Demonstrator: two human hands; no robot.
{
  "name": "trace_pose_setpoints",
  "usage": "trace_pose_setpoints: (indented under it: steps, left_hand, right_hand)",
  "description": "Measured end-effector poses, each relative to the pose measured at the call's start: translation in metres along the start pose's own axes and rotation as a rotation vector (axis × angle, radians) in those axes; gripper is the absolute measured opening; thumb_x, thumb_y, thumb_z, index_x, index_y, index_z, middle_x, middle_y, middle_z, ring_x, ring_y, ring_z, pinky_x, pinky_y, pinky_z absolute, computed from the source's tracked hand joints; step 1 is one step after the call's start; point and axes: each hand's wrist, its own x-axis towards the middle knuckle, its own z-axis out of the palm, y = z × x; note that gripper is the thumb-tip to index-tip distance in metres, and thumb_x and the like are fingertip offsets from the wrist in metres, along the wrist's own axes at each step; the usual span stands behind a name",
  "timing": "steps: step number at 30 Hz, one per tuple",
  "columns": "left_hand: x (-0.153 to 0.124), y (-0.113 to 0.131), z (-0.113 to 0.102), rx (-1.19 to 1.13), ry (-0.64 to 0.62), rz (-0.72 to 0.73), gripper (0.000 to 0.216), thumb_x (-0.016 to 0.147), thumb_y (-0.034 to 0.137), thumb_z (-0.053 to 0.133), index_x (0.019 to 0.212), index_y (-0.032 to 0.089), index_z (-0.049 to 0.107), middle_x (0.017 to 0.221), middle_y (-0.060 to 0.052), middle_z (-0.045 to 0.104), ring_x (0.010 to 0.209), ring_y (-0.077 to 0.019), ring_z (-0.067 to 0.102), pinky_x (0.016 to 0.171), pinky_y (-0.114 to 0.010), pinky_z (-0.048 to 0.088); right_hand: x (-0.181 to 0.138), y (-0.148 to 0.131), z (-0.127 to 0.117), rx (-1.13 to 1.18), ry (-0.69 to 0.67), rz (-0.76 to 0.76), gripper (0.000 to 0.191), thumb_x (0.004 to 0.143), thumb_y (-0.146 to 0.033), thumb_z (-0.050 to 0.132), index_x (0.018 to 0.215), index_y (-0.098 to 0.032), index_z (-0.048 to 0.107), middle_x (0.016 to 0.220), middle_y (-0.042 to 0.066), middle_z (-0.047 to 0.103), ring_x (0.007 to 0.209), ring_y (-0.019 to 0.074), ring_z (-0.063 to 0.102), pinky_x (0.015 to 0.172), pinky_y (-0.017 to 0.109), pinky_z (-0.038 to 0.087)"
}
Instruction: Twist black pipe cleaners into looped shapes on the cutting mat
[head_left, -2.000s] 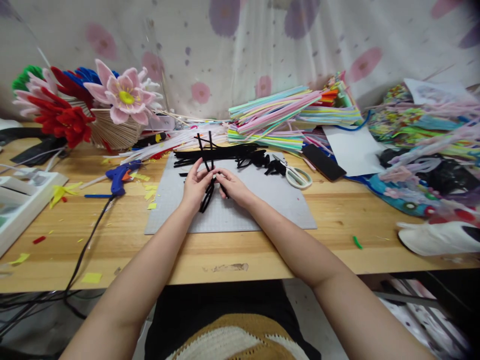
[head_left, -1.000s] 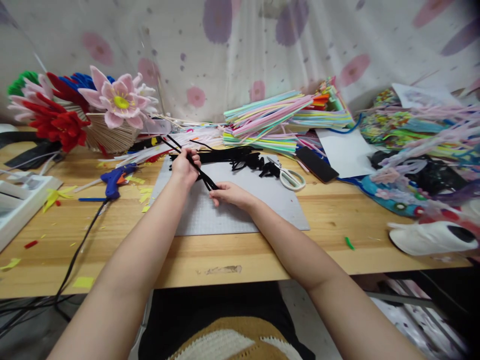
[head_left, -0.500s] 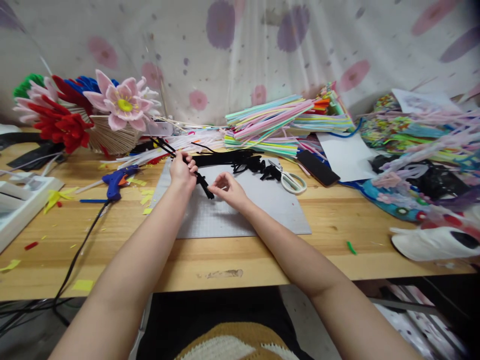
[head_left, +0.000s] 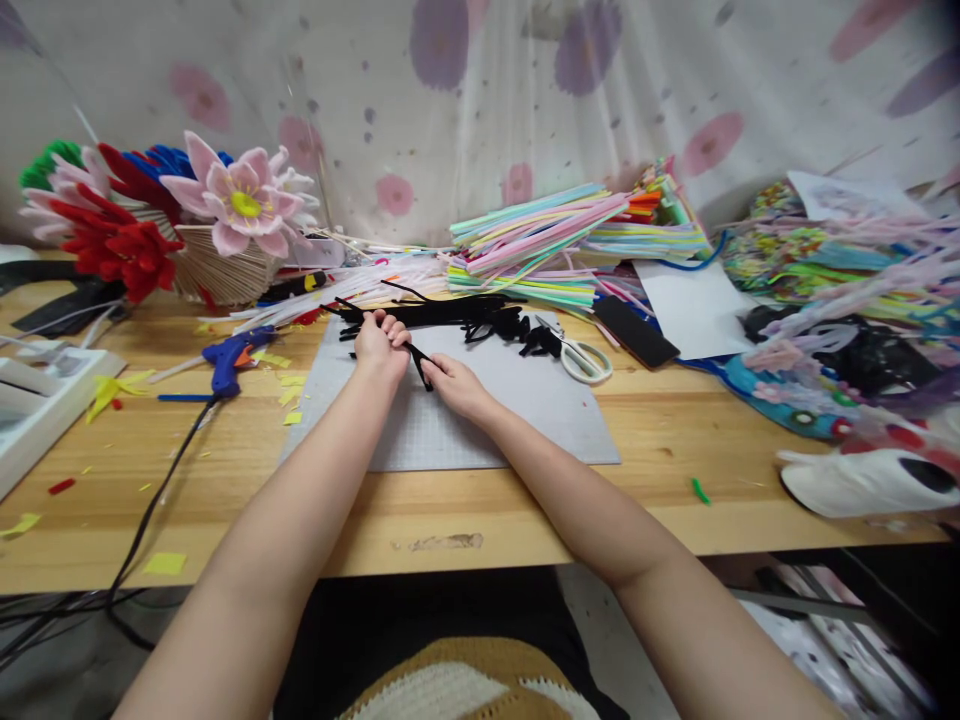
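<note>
Over a grey cutting mat [head_left: 480, 430], my left hand [head_left: 381, 345] is closed around black pipe cleaners [head_left: 418, 362]. Their lower ends slant out to the right, where the fingers of my right hand [head_left: 454, 385] pinch them. How the stems are joined inside the left fist is hidden. Behind my hands a pile of black pipe cleaners [head_left: 442, 312] lies along the mat's far edge. Curled black pieces [head_left: 499, 326] sit at its right end, beside scissors [head_left: 586, 362] with white handles.
A blue glue gun [head_left: 229, 362] with a trailing cord lies left, among yellow scraps. Fuzzy flowers [head_left: 244, 205] stand behind it. Bundles of pastel pipe cleaners [head_left: 540, 235] fill the back. A dark flat block [head_left: 635, 332], white paper [head_left: 690, 310] and a white object [head_left: 870, 485] lie right.
My right hand has closed on the lower ends of the black pipe cleaners, its fingers looser before. My left hand has shifted slightly right, and the held stems have changed angle.
</note>
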Motion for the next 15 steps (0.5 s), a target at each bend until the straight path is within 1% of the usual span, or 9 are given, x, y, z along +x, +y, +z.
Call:
trace_pose_setpoints:
  steps: [3, 6, 8, 12, 15]
  left_hand:
    - [0.004, 0.007, -0.003, -0.012, 0.064, -0.066, 0.038, 0.095, 0.027, 0.025, 0.059, 0.018, 0.030, 0.040, 0.009, 0.014, 0.028, -0.0032, 0.013, 0.027, -0.014, 0.008]
    - [0.007, 0.012, -0.006, 0.034, 0.109, -0.129, 0.037, 0.093, 0.020, 0.023, 0.056, 0.019, 0.024, 0.039, 0.009, 0.012, 0.027, -0.0034, 0.011, 0.027, -0.014, 0.007]
    - [0.007, 0.014, -0.008, 0.089, 0.126, -0.147, 0.036, 0.092, 0.017, 0.024, 0.055, 0.019, 0.023, 0.039, 0.009, 0.012, 0.027, -0.0032, 0.011, 0.026, -0.014, 0.007]
    - [0.006, 0.010, -0.009, 0.237, 0.160, -0.114, 0.037, 0.092, 0.020, 0.028, 0.055, 0.018, 0.027, 0.039, 0.010, 0.015, 0.026, -0.0019, 0.013, 0.027, -0.013, 0.006]
    - [0.007, 0.004, -0.010, 0.336, 0.156, -0.038, 0.039, 0.093, 0.026, 0.029, 0.055, 0.017, 0.030, 0.038, 0.011, 0.016, 0.025, -0.0011, 0.013, 0.027, -0.013, 0.006]
  right_hand:
    - [-0.006, -0.009, -0.002, -0.195, -0.003, -0.025, 0.031, 0.088, -0.037, 0.035, 0.067, -0.017, 0.049, 0.064, -0.002, 0.051, 0.060, 0.0096, 0.042, 0.057, 0.023, 0.027]
    - [-0.012, -0.019, -0.004, -0.417, 0.001, -0.078, 0.033, 0.089, -0.035, 0.036, 0.068, -0.017, 0.054, 0.070, 0.000, 0.057, 0.064, 0.0107, 0.045, 0.058, 0.024, 0.025]
    - [-0.015, -0.023, -0.004, -0.541, 0.006, -0.112, 0.032, 0.090, -0.034, 0.037, 0.071, -0.017, 0.057, 0.075, 0.002, 0.060, 0.068, 0.0118, 0.048, 0.059, 0.024, 0.025]
    - [-0.018, -0.025, -0.004, -0.701, -0.026, -0.156, 0.032, 0.091, -0.033, 0.036, 0.075, -0.017, 0.059, 0.080, 0.004, 0.063, 0.072, 0.0128, 0.051, 0.059, 0.026, 0.023]
    - [-0.018, -0.024, -0.005, -0.753, -0.042, -0.183, 0.032, 0.091, -0.032, 0.036, 0.075, -0.016, 0.059, 0.081, 0.004, 0.064, 0.073, 0.0128, 0.052, 0.059, 0.026, 0.023]
